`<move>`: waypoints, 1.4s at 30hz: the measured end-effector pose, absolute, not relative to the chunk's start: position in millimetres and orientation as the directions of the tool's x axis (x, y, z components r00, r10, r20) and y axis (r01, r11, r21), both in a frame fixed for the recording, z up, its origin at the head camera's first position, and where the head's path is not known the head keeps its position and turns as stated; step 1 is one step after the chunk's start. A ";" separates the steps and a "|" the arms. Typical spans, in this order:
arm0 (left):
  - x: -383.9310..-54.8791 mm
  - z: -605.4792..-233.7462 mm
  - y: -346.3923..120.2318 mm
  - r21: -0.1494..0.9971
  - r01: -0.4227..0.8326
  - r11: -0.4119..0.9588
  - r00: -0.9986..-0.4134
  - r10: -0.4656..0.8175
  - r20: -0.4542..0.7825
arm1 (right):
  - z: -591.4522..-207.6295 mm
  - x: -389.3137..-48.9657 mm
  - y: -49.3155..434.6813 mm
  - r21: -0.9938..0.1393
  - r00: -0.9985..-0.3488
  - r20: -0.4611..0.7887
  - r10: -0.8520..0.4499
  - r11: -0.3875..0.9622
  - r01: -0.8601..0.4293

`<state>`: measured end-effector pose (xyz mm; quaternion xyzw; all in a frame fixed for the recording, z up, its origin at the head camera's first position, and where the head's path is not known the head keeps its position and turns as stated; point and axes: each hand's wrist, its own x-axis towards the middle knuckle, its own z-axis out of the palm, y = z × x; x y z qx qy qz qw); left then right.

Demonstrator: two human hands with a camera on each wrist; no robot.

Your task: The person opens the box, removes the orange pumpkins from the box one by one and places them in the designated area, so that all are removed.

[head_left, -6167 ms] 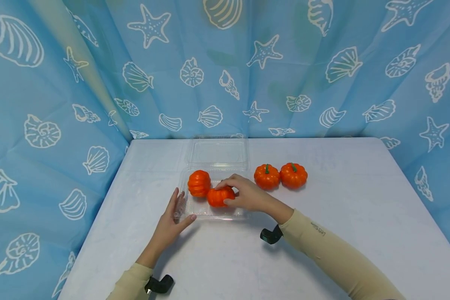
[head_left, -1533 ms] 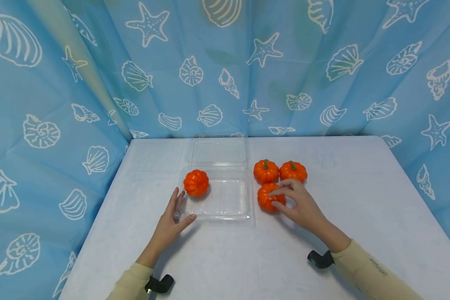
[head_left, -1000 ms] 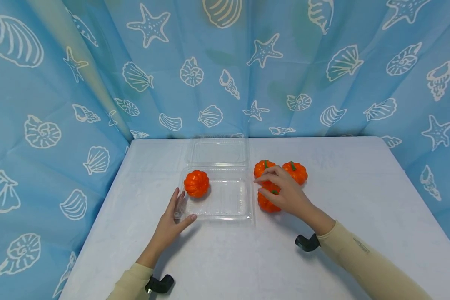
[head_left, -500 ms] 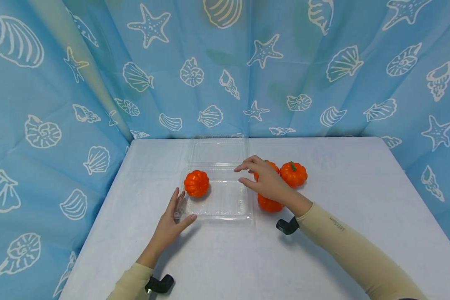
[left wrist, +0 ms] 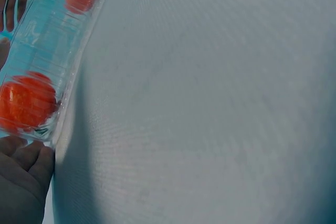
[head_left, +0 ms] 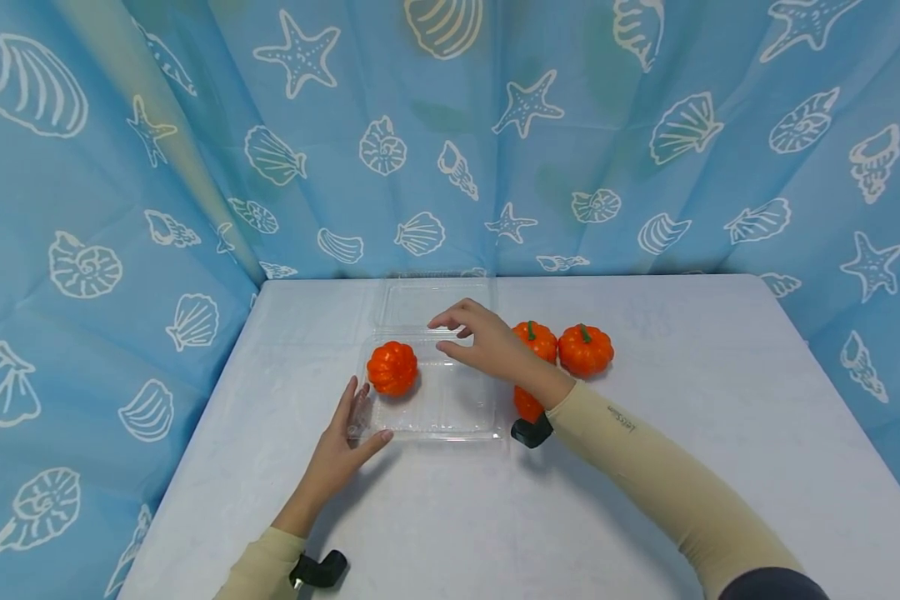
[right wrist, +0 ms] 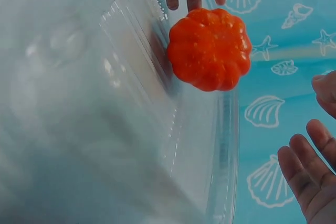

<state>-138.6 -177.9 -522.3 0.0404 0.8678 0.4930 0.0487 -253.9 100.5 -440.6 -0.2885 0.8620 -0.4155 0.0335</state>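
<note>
A clear plastic clamshell container point(head_left: 450, 425) lies with its lid point(head_left: 435, 304) folded back. One small orange toy pumpkin point(head_left: 392, 368) sits in its left part; the right wrist view shows this ribbed pumpkin point(right wrist: 210, 50) too. My left hand point(head_left: 337, 450) rests at the container's left side, fingers straight and thumb at the front corner. Above the container's right half hovers my right hand point(head_left: 483, 340), fingers loosely bent and holding nothing. Right of the container are three more pumpkins: one behind point(head_left: 537, 340), a far-right pumpkin point(head_left: 586, 350), and a near pumpkin point(head_left: 527, 406) partly hidden by my right wrist.
A white cloth covers the table point(head_left: 435, 517). Behind it hangs a blue curtain point(head_left: 450, 167) printed with shells and starfish. Black wrist cameras stick out below both forearms, the right camera point(head_left: 532, 431) close by the near pumpkin.
My right hand earlier held a pumpkin inside the container; that pumpkin now stands on the table to its right, released. The empty hand has since moved left over the container. My left hand stays put.
</note>
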 end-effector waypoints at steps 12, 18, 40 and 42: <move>-139.4 -524.7 -177.6 0.854 0.019 0.520 -0.992 0.113 -0.047 | -444.7 -265.0 69.8 -0.748 -0.813 0.157 -0.561 0.470 -0.469; -138.7 -522.8 -177.6 0.854 0.015 0.519 -0.992 0.112 -0.051 | -447.6 -267.0 55.3 -0.737 -0.813 0.110 -0.571 0.502 -0.453; -139.0 -523.0 -178.0 0.855 -0.011 0.519 -0.993 0.098 -0.072 | -455.6 -272.4 17.3 -0.624 -0.785 -0.036 -0.619 0.627 -0.466; -139.4 -523.3 -178.0 0.853 -0.011 0.522 -0.993 0.098 -0.073 | -455.7 -272.1 17.0 -0.621 -0.785 -0.049 -0.618 0.634 -0.461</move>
